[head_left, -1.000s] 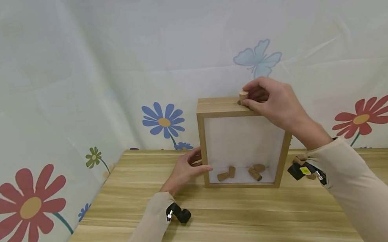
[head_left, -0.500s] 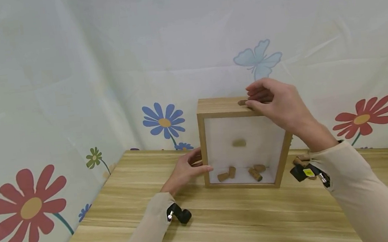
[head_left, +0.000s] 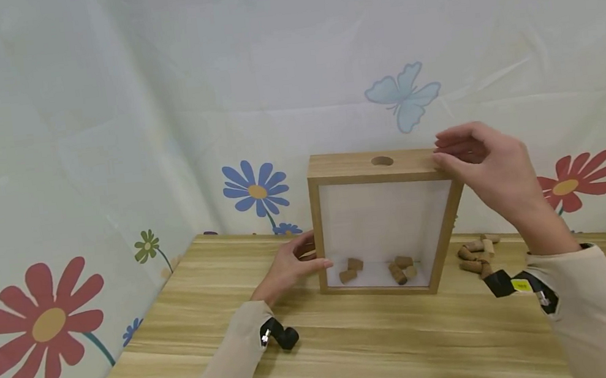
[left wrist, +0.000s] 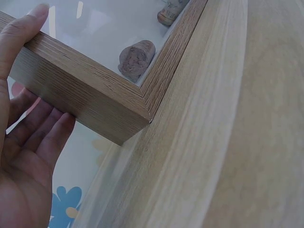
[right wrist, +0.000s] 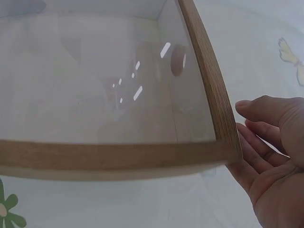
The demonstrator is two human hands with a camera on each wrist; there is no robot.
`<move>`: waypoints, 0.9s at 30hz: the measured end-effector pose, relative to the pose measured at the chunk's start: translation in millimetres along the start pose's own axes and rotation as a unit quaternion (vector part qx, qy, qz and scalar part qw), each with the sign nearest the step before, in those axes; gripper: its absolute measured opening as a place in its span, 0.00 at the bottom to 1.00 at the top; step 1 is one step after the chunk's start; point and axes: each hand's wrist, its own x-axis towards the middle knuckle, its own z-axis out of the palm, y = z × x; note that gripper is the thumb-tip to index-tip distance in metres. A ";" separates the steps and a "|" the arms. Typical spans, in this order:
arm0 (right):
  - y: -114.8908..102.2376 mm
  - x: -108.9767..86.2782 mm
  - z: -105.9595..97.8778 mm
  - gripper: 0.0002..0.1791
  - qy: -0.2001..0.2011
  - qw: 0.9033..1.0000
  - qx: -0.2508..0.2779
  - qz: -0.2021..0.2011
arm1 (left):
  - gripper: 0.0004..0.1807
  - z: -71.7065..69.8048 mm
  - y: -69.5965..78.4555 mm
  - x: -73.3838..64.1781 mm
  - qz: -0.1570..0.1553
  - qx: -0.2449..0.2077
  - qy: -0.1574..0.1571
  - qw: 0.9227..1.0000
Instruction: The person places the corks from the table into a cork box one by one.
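Note:
A wooden shadow box (head_left: 341, 163) with a clear front and a round hole (head_left: 382, 161) in its top stands upright on the table. Several wine corks (head_left: 403, 269) lie inside on its floor. My left hand (head_left: 291, 267) holds the box by its left side. In the left wrist view, its thumb lies over the front edge of the frame (left wrist: 80, 80) and its fingertips touch the side toward the back. My right hand (head_left: 492, 169) is beside the box's top right corner, fingers loosely bent and holding nothing. Whether it touches the corner I cannot tell.
A small pile of loose corks (head_left: 473, 265) lies on the wooden table (head_left: 386, 346) right of the box. Behind stands a pale backdrop (head_left: 289, 61) printed with flowers and a butterfly. Each wrist carries a black camera (head_left: 504, 283).
The cork that my right hand pinched over the hole has dropped into the box and rests with those on the right. That hand has moved right, off the hole. My left hand has stayed still.

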 end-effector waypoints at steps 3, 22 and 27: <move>9.5 -6.2 -9.1 0.20 0.031 0.999 0.012 0.009 | 0.45 0.2 -0.5 0.5 0.000 0.003 0.000 1.000; 91.9 -56.9 -25.2 0.23 0.012 0.991 0.010 0.130 | 0.46 -0.1 -3.4 -1.2 -0.003 0.030 0.006 1.000; 112.9 -65.6 -20.5 0.27 -0.007 0.986 -0.017 0.168 | 0.46 -0.9 -2.8 -1.3 -0.003 0.024 0.004 1.000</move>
